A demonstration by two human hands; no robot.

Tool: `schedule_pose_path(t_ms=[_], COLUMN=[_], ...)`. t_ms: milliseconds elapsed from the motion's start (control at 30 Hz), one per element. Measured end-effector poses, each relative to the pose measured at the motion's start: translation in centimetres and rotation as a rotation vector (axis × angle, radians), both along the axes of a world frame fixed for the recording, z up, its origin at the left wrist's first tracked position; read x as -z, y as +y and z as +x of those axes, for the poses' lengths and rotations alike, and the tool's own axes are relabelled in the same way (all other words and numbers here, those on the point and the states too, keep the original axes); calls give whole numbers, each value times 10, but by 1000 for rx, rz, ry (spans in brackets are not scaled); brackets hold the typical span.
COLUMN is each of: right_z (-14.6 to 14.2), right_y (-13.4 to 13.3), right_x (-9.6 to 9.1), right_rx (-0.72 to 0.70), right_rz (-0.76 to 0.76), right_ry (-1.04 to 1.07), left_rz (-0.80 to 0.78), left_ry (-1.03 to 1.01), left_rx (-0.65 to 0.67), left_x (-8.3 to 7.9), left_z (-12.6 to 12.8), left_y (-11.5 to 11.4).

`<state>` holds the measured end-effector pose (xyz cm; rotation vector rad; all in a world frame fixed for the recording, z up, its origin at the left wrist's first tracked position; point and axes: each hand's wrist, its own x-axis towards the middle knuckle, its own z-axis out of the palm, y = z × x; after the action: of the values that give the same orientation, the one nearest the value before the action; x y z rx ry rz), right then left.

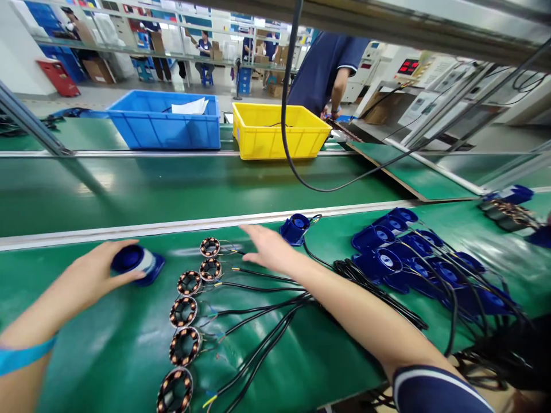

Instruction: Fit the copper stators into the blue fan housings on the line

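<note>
On the left, my left hand (88,272) is closed around a dark blue plastic housing (150,267) with a pale label, at the green mat. My right hand (272,248) stretches over the black cables (262,288), fingers extended and apart, with nothing visible in it. Between the hands runs a column of several ring-shaped copper-wound stators (183,311), their thin leads joined to the cables. Just right of my right hand stands another blue housing (295,229) with a cable coming from it.
Several blue housings (390,261) with cables lie grouped at the right. A cable bundle (379,292) lies beside them. Beyond the white rail stand a blue bin (172,131) and a yellow bin (279,140). A black cable (286,132) hangs down in front. A co-worker (321,71) stands behind.
</note>
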<state>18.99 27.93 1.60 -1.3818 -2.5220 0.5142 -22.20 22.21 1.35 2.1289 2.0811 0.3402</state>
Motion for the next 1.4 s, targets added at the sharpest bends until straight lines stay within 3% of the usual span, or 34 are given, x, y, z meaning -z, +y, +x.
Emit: schedule_pose_path(t_ms=[67,167,233,333,467,600,833,933,1100,1233,1333,1400], right_z=[-39,-68,-63,-37,-17,-17,-20,-21,-27,-29,-17,-9], right_y=[1,5,6,4,0,-2,-14,-16,-10,-10,-12,-12], right_x=[17,27,18,-10,-44,-49,-54,-44,-15,-10,-12,-9], right_rx=[-36,-8,38,105,88,51,57,80,24,93,200,229], right_rz=[-111,-105,-78,5,118,77,63,75,216,238,376,375], right_ry=[51,62,55,98,261,142,-166,-282,-209,-97,-24,-76], left_rz=[25,52,55,57,49,55,72,76,30,71,143,175], left_ry=[-71,-152,-207,-278,-371,-419,-430,-428,-418,-340,-202,-97], left_rx=[75,148,188,252,375,451,433,416,470,381,216,75], left_x=[2,4,6,11,17,20,27,30,26,13,1,-8], left_z=[26,59,76,102,142,173,191,195,182,145,108,81], left_y=[22,48,58,67,72,72,66,66,61,35,9,-7])
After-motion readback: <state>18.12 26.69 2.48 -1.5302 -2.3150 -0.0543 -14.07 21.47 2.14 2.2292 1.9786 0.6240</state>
